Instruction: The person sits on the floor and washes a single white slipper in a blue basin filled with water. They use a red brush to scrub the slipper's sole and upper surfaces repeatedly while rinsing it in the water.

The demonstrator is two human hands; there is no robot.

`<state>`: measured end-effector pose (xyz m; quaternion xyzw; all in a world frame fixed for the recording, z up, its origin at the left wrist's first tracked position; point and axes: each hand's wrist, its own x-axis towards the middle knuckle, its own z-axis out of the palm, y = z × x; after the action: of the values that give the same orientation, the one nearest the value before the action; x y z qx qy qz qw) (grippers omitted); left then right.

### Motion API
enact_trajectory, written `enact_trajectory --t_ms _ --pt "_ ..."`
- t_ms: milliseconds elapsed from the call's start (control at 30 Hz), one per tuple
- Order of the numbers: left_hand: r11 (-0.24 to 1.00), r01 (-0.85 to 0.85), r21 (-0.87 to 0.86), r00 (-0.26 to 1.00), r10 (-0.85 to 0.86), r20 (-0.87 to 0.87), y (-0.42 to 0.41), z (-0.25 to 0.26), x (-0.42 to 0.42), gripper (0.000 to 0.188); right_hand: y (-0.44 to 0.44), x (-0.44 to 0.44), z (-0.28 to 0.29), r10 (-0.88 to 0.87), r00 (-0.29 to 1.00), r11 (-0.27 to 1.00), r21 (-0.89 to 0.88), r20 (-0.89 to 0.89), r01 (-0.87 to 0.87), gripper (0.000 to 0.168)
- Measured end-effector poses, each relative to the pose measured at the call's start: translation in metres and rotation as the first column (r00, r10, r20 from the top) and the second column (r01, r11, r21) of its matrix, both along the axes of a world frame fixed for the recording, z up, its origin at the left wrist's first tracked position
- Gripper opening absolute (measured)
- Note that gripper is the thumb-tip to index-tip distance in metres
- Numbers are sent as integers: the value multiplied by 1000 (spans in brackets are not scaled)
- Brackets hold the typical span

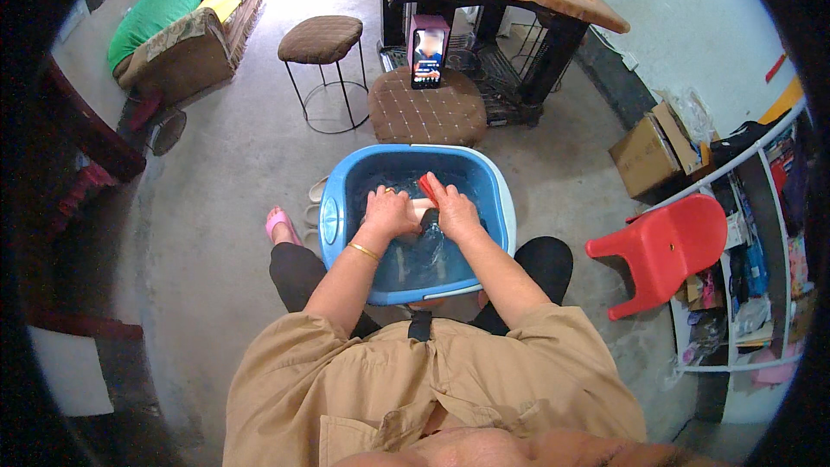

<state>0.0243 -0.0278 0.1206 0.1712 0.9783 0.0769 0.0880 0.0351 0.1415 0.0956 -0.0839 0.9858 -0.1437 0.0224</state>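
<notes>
A blue plastic basin (pixel 332 207) holding water stands on the floor between my knees. Over the water, my left hand (pixel 389 211) grips a pale shoe or slipper (pixel 423 205) with a dark part near its end. My right hand (pixel 457 211) is closed on a red brush or scrubber (pixel 427 189), close against that pale item's right side. The fingers hide most of both things. Beneath the water surface lie pale shapes too blurred to name.
A brown quilted stool (pixel 428 110) bearing a propped smartphone (pixel 428 58) stands just beyond the basin. Another round stool (pixel 321 39) is at its left. A red plastic chair (pixel 674 246) and a white shelf rack (pixel 729 331) stand to the right. Light shoes (pixel 311 215) lie left of the basin.
</notes>
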Motion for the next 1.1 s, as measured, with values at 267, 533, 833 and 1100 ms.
enact_trajectory --t_ms 267,533,833,1100 --pt "983 -161 83 987 160 17 12 -13 4 40 -5 -4 -10 -196 978 948 -242 71 208 77" --pt "983 -155 102 984 163 -76 12 -26 5 24 -28 -1 -22 43 996 912 -411 76 -8 50" --pt "980 -165 111 983 173 -68 16 -28 7 26 -25 -40 -15 -194 965 964 -149 177 221 48" --pt "980 -160 118 984 168 -65 22 -22 14 25 -7 -33 -15 -290 936 933 -160 201 323 45"
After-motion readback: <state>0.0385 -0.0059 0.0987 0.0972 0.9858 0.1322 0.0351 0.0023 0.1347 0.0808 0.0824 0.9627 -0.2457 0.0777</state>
